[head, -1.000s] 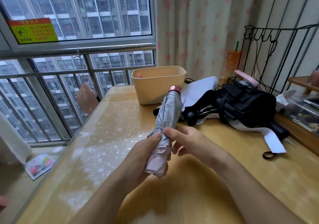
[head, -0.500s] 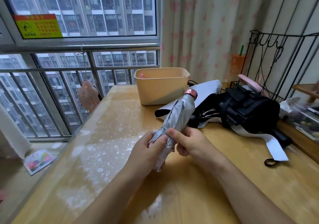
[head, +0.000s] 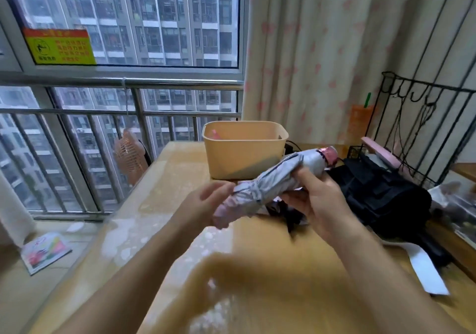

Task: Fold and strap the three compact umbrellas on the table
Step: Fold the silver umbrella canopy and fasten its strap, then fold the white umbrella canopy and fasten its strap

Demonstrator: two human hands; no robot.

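Observation:
I hold a folded silver umbrella (head: 278, 181) with a pink tip above the wooden table (head: 270, 269), lying almost level with its tip to the right. My right hand (head: 313, 202) grips its middle from the right. My left hand (head: 206, 205) holds the loose pink-edged lower end. Behind my right hand lies a black umbrella (head: 381, 197) with a white strap (head: 425, 272) trailing toward the front. Part of another dark umbrella (head: 286, 211) shows under my right hand, mostly hidden.
A beige plastic bin (head: 244, 150) stands at the back of the table. A black wire rack (head: 422, 132) rises at the right over a cluttered wooden shelf (head: 461, 220). The window railing (head: 116, 112) and a small fan (head: 130, 156) are beyond the table's left edge.
The silver umbrella has swung from nearly upright to almost level, tip to the right, and risen. My right hand slid up from the lower end to its middle.

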